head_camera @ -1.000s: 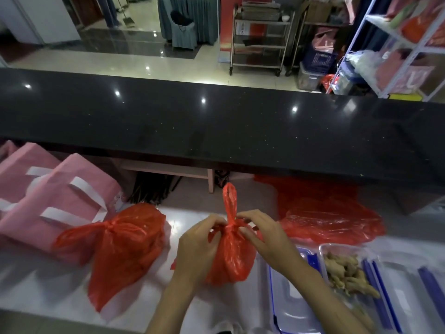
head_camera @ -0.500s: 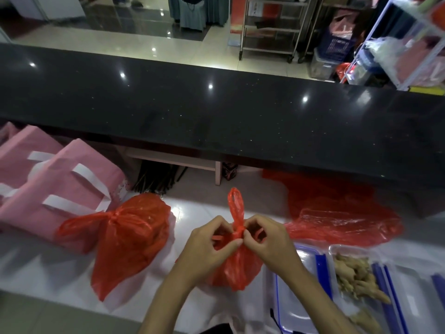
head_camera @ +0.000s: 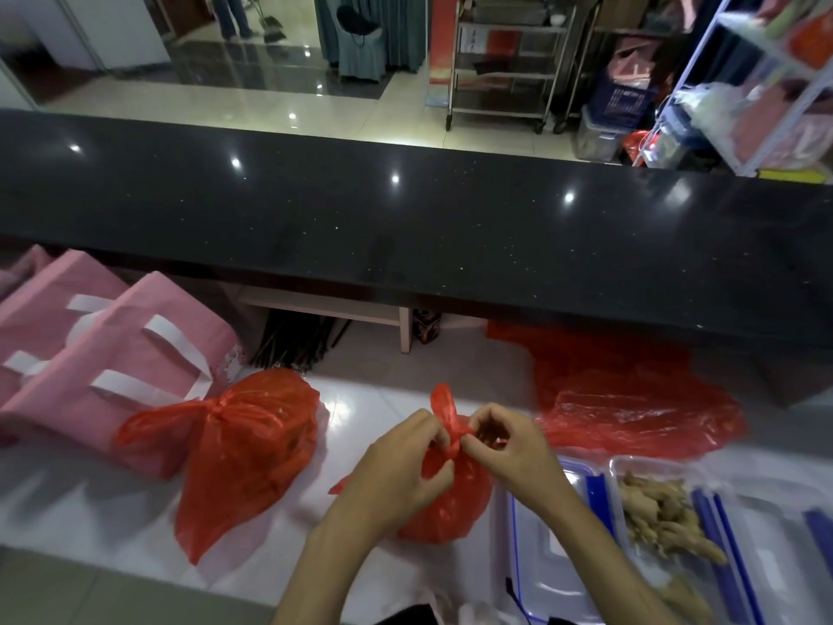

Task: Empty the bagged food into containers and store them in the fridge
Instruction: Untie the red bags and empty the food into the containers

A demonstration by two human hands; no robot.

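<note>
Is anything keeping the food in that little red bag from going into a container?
Yes: the small red bag is knotted shut. Both the left hand and right hand pinch at the knot. The clear container beside it lies unblocked.

Both hands are pinching the knot of a small red bag (head_camera: 450, 502) standing on the white surface (head_camera: 67, 502): left hand (head_camera: 396, 471) and right hand (head_camera: 509, 448) facing across it. A bigger knotted red bag (head_camera: 243, 453) is lying left; a container of ginger (head_camera: 667, 516) is sitting right.
</note>
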